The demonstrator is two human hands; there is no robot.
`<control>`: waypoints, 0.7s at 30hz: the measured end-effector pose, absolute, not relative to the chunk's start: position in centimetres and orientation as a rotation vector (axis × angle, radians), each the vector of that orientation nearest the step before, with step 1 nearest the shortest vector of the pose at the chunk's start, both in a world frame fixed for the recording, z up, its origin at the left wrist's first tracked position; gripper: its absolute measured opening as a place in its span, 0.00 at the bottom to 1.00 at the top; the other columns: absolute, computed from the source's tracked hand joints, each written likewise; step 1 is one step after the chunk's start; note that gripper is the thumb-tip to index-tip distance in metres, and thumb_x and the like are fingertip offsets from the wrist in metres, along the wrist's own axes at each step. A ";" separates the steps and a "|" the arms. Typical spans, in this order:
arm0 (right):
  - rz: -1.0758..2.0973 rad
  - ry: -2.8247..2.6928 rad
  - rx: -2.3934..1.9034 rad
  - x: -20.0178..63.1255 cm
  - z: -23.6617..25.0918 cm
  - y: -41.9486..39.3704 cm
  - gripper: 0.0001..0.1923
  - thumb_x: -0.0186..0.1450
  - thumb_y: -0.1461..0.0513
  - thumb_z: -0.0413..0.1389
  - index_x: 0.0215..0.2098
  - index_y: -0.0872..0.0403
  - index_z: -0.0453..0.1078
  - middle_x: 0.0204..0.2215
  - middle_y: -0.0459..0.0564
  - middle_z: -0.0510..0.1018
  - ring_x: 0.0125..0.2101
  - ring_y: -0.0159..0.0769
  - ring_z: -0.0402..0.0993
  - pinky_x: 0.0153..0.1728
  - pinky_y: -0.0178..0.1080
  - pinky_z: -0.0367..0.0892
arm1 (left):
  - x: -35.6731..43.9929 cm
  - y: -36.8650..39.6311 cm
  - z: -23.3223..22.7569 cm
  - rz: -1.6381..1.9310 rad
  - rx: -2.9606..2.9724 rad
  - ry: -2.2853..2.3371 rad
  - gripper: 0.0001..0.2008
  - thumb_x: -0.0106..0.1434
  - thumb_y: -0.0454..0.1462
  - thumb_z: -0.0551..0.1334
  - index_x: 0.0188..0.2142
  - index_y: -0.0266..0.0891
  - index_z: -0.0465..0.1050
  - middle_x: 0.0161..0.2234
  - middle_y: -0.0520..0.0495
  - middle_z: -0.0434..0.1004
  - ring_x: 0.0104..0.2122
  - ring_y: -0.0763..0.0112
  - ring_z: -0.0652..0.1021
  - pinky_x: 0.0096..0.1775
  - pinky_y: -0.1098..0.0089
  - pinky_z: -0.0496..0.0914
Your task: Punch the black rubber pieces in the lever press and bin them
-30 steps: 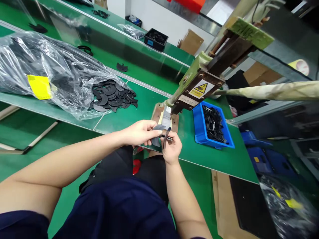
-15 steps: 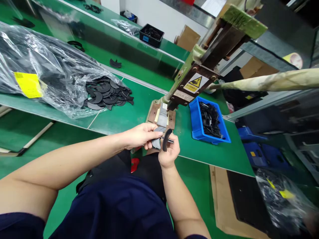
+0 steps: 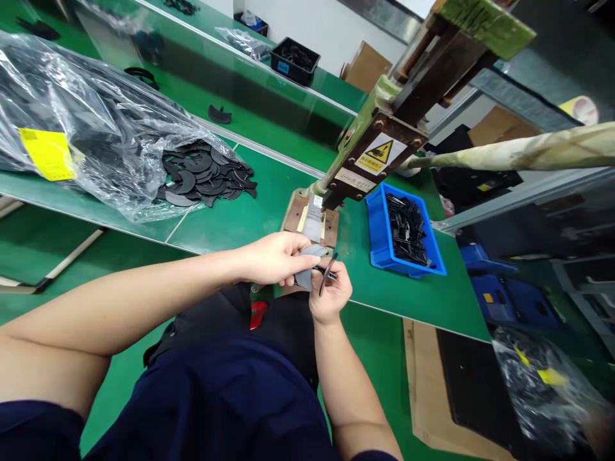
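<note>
My left hand (image 3: 281, 257) is closed on some grey curved pieces (image 3: 307, 276), pinched between thumb and fingers just in front of the press base. Close against it, my right hand (image 3: 335, 296) grips a thin black curved piece (image 3: 328, 274), turned nearly edge-on, with a short dark part sticking out beside it. My fingers hide where the pieces meet. Behind both hands stands the hand press (image 3: 372, 153), its metal base (image 3: 291, 224) on the green bench and a grey strip lying along the middle of that base.
Loose black crescent pieces (image 3: 206, 173) spill from a clear plastic bag (image 3: 103, 134) at left. A blue bin (image 3: 379, 246) of black parts stands right of the press. The press's long wrapped lever (image 3: 519, 148) reaches right. One black piece (image 3: 220, 114) lies behind the bench's ledge.
The black piece in my right hand has turned from showing its broad curved side to nearly edge-on. Both hands stay together, with my right hand slightly farther right.
</note>
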State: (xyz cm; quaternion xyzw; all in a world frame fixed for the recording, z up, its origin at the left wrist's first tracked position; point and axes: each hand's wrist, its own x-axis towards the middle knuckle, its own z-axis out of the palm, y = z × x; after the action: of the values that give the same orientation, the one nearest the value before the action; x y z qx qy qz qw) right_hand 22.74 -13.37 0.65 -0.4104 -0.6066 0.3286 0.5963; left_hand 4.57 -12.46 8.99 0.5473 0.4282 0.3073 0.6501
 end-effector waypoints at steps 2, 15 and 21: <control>0.749 -1.417 -0.957 22.7 0.4 -13.6 0.19 0.67 0.46 0.64 0.37 0.52 0.71 0.32 0.46 0.80 0.32 0.31 0.78 0.36 0.37 0.74 | 4.7 -12.4 9.1 0.684 1.223 0.976 0.17 0.64 0.51 0.72 0.36 0.40 0.74 0.21 0.54 0.75 0.17 0.72 0.76 0.19 0.75 0.66; 0.668 -1.745 -0.949 24.1 0.5 -11.9 0.10 0.71 0.56 0.59 0.48 0.50 0.74 0.43 0.51 0.83 0.42 0.36 0.80 0.45 0.42 0.78 | 2.0 -10.6 6.7 0.690 1.232 1.028 0.22 0.64 0.55 0.70 0.34 0.41 0.70 0.24 0.53 0.75 0.20 0.72 0.76 0.24 0.72 0.71; 0.555 -1.906 -0.887 24.4 0.9 -12.0 0.06 0.70 0.59 0.59 0.45 0.50 0.74 0.39 0.50 0.82 0.40 0.36 0.78 0.45 0.43 0.76 | 1.6 -12.0 6.8 0.997 1.648 1.337 0.15 0.69 0.51 0.67 0.40 0.42 0.73 0.33 0.49 0.78 0.33 0.66 0.78 0.37 0.64 0.75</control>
State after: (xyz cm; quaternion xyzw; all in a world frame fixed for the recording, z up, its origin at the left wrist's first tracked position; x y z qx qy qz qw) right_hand 24.40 -12.03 0.90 -0.3610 -0.7760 0.2259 0.4652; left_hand 1.60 -11.96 6.77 0.6478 0.5255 0.3921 0.3880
